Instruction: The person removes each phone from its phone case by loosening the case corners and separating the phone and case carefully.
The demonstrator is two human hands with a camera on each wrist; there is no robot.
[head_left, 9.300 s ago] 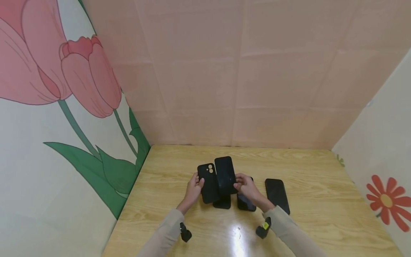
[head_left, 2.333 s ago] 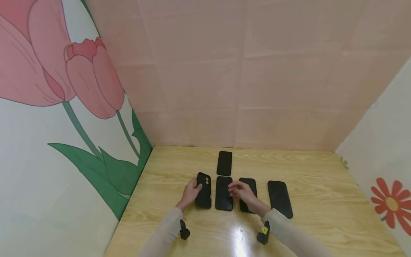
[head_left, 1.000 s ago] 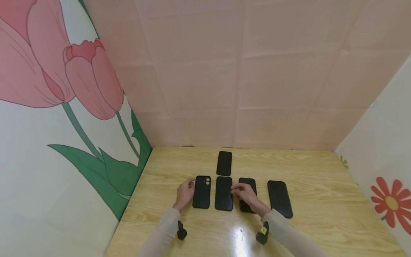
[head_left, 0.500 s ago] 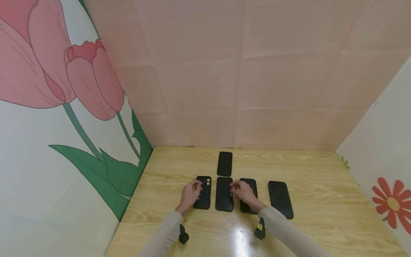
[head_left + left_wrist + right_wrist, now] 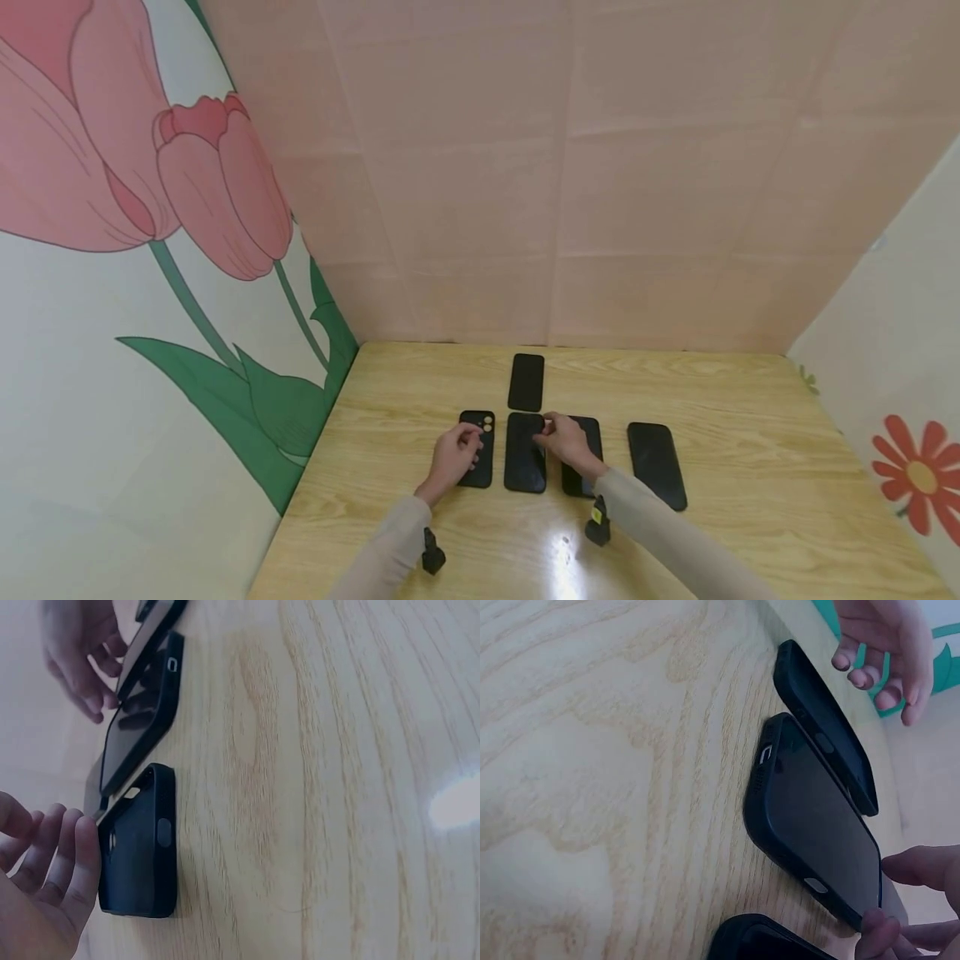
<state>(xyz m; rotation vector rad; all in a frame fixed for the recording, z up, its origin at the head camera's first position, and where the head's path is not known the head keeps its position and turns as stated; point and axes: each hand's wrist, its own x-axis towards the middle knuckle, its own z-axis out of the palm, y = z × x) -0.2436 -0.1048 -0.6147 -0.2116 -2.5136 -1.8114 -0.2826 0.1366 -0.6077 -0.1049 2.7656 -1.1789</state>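
An empty black phone case (image 5: 486,467) lies on the wooden table, its two camera holes at the upper right. My left hand (image 5: 452,457) hovers over it with loosely bent fingers, holding nothing; the left wrist view shows the fingertips beside the case's raised rim (image 5: 166,840). To its right is a phone in a black case (image 5: 525,458), dark screen up, with its charging port (image 5: 765,754) toward me. My right hand (image 5: 566,442) is at that phone's upper right corner, thumb and fingers apart and relaxed, fingertips right at the edge.
A thin black phone-shaped slab (image 5: 527,383) lies just behind the middle phone. Two more black phones lie to the right, one (image 5: 583,479) partly under my right forearm, the other (image 5: 657,467) farther out. A pink-covered wall (image 5: 555,208) stands behind the table (image 5: 735,433).
Earlier both hands held things up; the phone and then the case were laid down. My left hand let go of the case and moved above it. My right hand slid toward the phone's far end.
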